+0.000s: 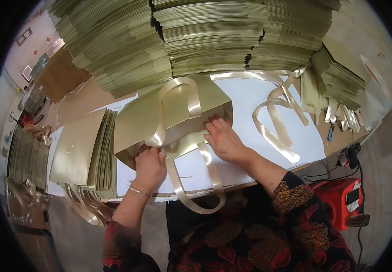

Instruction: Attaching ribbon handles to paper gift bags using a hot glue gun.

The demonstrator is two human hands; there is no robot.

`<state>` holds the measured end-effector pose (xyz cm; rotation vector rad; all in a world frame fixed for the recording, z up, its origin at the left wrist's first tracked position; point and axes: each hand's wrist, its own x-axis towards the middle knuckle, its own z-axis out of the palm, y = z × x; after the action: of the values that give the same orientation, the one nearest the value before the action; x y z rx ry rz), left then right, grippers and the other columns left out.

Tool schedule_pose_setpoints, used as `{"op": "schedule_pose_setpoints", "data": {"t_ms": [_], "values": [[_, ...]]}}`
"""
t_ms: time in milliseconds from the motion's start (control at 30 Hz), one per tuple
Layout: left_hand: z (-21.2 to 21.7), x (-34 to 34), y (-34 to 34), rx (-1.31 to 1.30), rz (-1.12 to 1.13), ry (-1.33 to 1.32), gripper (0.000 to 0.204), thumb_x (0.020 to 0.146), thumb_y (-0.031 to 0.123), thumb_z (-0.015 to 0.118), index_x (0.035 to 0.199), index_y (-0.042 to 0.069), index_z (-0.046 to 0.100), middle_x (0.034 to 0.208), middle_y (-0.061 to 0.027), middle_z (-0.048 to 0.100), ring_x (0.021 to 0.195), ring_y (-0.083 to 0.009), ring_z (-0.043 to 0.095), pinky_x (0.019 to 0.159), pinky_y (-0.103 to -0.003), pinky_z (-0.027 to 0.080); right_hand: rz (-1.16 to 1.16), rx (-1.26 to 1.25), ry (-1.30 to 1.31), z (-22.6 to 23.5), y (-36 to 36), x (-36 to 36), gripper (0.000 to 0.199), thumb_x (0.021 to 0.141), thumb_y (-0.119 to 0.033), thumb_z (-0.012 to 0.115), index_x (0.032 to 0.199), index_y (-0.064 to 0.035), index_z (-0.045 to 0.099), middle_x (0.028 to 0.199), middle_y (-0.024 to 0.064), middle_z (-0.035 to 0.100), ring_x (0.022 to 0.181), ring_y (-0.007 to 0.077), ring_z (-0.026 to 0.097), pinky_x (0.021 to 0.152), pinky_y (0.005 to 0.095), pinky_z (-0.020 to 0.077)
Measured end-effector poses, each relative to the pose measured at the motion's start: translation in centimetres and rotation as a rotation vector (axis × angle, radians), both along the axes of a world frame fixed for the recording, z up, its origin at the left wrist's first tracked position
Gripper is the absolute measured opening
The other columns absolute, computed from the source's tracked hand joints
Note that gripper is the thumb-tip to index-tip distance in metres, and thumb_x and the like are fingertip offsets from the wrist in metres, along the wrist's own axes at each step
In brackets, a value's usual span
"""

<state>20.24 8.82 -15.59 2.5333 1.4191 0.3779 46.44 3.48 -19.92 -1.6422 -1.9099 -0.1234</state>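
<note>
Dark sleeves with red-gold leaves; thin bracelet (138, 191) on left wrist.

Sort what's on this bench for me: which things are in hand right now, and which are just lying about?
In hand: gold paper bag, its ribbon handle, left hand, right hand.

Lying about: flat bag stack, tall cardboard stacks, loose ribbons, red tool.

Bright even light, glossy glare, fisheye-bent edges
</note>
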Motion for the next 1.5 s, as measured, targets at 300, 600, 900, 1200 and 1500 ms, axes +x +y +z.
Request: {"op": "schedule_pose_setpoints", "data": {"t_ms": [300, 600, 900, 1200, 1500], "values": [[-2.5, -3.9, -0.2, -0.025, -0.011, -0.198, 0.024, 0.091, 0.022, 0.057, 0.103, 0.000, 0.059, 0.095, -0.0217, 0.065, 0.088, -0.0444, 0.059, 0.075, -0.050, 0.048, -0.007, -0.663, -0.074, 3.0, 0.1, -0.8, 0.029, 0.091, -0.019, 0.048, 0.103, 0.0047, 0.059, 0.115, 0.0280, 0.055, 0.107, 0.0401, 0.051, 0.097, 0.0485, 0.0381], [-1.4, -4.6, -2.0, 0.371, -0.280, -0.251, 0.016, 0.077, 0.001, 0.064, 0.092, 0.004, 0.065, 0.086, -0.0138, 0.062, 0.077, -0.0332, 0.059, 0.064, -0.043, 0.048, 0.232, -0.067, -0.027, 3.0, -2.4, 0.9, 0.009, 0.083, -0.009, 0.056, 0.089, -0.0064, 0.062, 0.088, 0.0134, 0.059, 0.091, 0.0334, 0.058, 0.085, 0.0441, 0.0438], [1.4, -5.9, -4.3, 0.405, -0.666, 0.107, 0.023, 0.076, 0.012, 0.064, 0.098, 0.009, 0.068, 0.085, -0.0049, 0.058, 0.089, -0.0244, 0.058, 0.105, -0.057, 0.034, 0.578, -0.235, -0.565, 6.9, -4.2, 1.6, 0.007, 0.073, -0.011, 0.060, 0.070, -0.0087, 0.065, 0.071, 0.0065, 0.060, 0.083, 0.0264, 0.061, 0.094, 0.0455, 0.0418], [4.7, -1.8, -4.6, 0.315, -0.722, 0.299, 0.026, 0.073, 0.014, 0.060, 0.097, 0.007, 0.067, 0.083, -0.0065, 0.058, 0.088, -0.0247, 0.057, 0.095, -0.051, 0.040, 0.612, -0.111, -0.734, 7.2, -4.5, 2.6, 0.012, 0.066, -0.020, 0.061, 0.059, -0.0123, 0.067, 0.068, 0.0035, 0.060, 0.081, 0.0222, 0.057, 0.101, 0.0403, 0.0369], [-0.6, 8.5, -5.6, 0.084, -0.302, -0.294, 0.039, 0.074, -0.004, 0.056, 0.113, -0.003, 0.055, 0.105, -0.0223, 0.059, 0.099, -0.0409, 0.054, 0.090, -0.045, 0.043, 0.400, 0.092, -0.702, 7.3, -4.6, 1.8, 0.019, 0.069, -0.021, 0.060, 0.069, -0.0078, 0.073, 0.093, 0.0110, 0.066, 0.105, 0.0295, 0.056, 0.109, 0.0515, 0.0295]]}}
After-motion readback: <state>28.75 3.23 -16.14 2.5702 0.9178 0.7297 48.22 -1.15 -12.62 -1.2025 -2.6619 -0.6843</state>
